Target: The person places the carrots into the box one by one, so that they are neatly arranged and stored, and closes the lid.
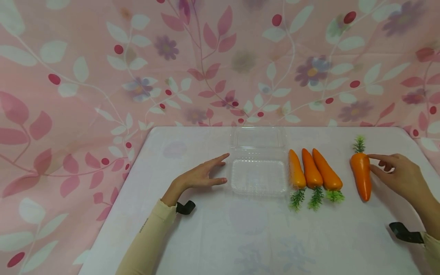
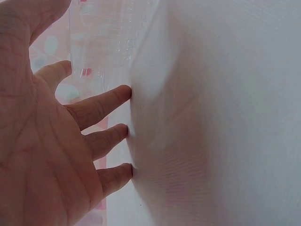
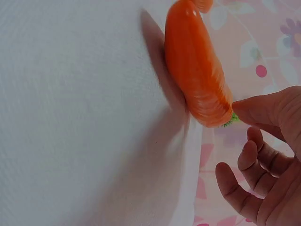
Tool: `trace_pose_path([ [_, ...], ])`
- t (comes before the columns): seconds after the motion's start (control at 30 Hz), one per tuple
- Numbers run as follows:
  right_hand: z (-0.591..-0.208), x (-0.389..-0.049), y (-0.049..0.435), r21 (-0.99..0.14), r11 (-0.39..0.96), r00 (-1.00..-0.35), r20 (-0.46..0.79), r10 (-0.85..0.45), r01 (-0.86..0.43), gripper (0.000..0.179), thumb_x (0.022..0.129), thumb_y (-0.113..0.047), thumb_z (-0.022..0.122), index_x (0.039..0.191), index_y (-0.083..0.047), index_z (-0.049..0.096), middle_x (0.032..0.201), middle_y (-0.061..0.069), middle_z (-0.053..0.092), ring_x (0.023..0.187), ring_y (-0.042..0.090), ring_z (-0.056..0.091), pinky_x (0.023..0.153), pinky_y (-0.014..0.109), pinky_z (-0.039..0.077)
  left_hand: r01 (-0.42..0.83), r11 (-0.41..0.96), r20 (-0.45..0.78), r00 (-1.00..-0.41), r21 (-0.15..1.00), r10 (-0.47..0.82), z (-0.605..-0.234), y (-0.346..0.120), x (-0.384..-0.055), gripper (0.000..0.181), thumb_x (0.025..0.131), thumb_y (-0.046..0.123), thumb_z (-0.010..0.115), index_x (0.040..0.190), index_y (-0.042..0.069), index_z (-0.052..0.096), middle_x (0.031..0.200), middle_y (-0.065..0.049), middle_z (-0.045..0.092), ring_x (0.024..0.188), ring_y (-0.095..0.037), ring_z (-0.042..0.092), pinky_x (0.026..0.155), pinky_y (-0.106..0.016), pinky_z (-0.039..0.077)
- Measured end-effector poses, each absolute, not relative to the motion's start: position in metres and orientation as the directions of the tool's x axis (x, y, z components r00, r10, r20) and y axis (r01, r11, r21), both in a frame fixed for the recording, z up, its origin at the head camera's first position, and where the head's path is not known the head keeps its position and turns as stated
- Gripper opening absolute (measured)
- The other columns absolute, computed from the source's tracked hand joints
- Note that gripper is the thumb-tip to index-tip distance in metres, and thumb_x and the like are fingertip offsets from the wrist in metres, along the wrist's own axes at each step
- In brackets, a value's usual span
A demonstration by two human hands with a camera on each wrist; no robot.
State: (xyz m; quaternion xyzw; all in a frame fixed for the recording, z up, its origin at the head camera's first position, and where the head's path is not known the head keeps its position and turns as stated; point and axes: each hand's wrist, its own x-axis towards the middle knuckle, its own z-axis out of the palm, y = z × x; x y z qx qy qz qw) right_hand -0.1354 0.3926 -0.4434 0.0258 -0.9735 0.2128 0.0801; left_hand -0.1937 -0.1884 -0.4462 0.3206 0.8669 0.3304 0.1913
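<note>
A clear plastic clamshell box (image 1: pixel 258 177) lies with its lid (image 1: pixel 258 136) folded back. On its left is my left hand (image 1: pixel 196 177), fingers spread, the thumb and index finger at or close to the box's edge. In the left wrist view, several fingertips (image 2: pixel 123 92) of that hand rest on the tabletop. At the right, a single toy carrot (image 1: pixel 361 175) lies with its green top away from me. My right hand (image 1: pixel 403 176) reaches it from the right; its extended index finger and thumb are against the carrot's right side, the other fingers bent and off it.
Three more toy carrots lie beside the box: a left one (image 1: pixel 297 170), a middle one (image 1: pixel 311 170) and a right one (image 1: pixel 327 170), green tops toward me. The white-covered table (image 1: pixel 213 236) ends at a pink floral cloth (image 1: pixel 220 76) behind.
</note>
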Motion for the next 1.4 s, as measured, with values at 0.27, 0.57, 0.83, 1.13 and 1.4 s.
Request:
trace_pose_path([
  [0.27,-0.4431,-0.1341,0.3874,-0.405,0.912,-0.995,0.048,0.089,0.062,0.060,0.090,-0.037,0.073,0.123,0.011,0.056,0.097,0.026,0.051,0.081,0.038,0.046,0.051,0.030,0.041,0.421,0.585,-0.130,-0.725,0.693,0.676,-0.4456,-0.1886,-0.1931,0.092,0.088,0.060,0.065,0.160,0.031,0.014,0.156,0.000,0.036,0.141,-0.006,0.031,0.114,-0.047,0.025],
  [0.57,-0.4426,-0.1334,0.3827,-0.378,0.920,-0.992,0.025,0.124,0.105,0.077,0.085,-0.051,0.073,0.127,0.011,0.054,0.095,0.030,0.054,0.077,0.038,0.049,0.052,0.035,0.041,0.423,0.582,-0.127,-0.724,0.694,0.678,-0.4446,-0.1879,-0.1928,0.092,0.089,0.059,0.065,0.160,0.030,0.015,0.155,-0.001,0.037,0.141,-0.008,0.031,0.114,-0.049,0.025],
  [0.83,-0.4408,-0.1296,0.3836,-0.340,0.932,-0.990,0.024,0.141,0.124,0.079,0.083,-0.054,0.074,0.120,0.013,0.057,0.097,0.031,0.051,0.082,0.041,0.046,0.057,0.042,0.040,0.423,0.582,-0.133,-0.719,0.695,0.682,-0.4429,-0.1874,-0.1928,0.091,0.089,0.058,0.065,0.160,0.029,0.014,0.157,-0.001,0.034,0.141,-0.006,0.031,0.114,-0.047,0.024],
  [1.13,-0.4417,-0.1322,0.3871,-0.332,0.929,-0.987,-0.040,0.157,0.162,0.086,0.082,-0.062,0.070,0.123,0.012,0.056,0.096,0.030,0.051,0.080,0.040,0.047,0.058,0.043,0.041,0.424,0.588,-0.133,-0.723,0.689,0.678,-0.4429,-0.1885,-0.1937,0.091,0.089,0.059,0.064,0.160,0.029,0.015,0.155,-0.001,0.037,0.140,-0.005,0.030,0.114,-0.047,0.024],
  [1.4,-0.4402,-0.1360,0.3875,-0.353,0.918,-0.984,-0.076,0.163,0.180,0.088,0.080,-0.064,0.071,0.124,0.012,0.058,0.098,0.033,0.056,0.079,0.040,0.049,0.055,0.039,0.042,0.423,0.583,-0.131,-0.722,0.693,0.680,-0.4458,-0.1883,-0.1943,0.091,0.089,0.060,0.063,0.160,0.030,0.014,0.155,0.000,0.037,0.139,-0.002,0.031,0.114,-0.046,0.024],
])
